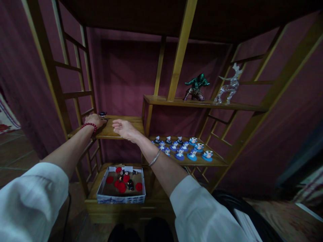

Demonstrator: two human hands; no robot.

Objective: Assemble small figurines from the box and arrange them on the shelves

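On the upper left shelf [126,125] stands a small black figurine [102,115]. My left hand [94,120], with a red bead bracelet on its wrist, is closed at the figurine's base, which its fingers partly hide. To the right, over the same shelf, my right hand [126,130] hovers with loosely bent fingers and nothing visible in them. A silver bangle circles that wrist. Below sits an open cardboard box [121,199] holding several dark figurines [130,184] and red round pieces [121,187].
Several small purple and blue figurines [179,154] stand in rows on the lower right shelf [217,161]. Higher up are a dark green crouching statue [196,87] and a clear deer ornament [230,85]. A wooden post [181,50] divides the cabinet; lattice [75,67] closes its left side.
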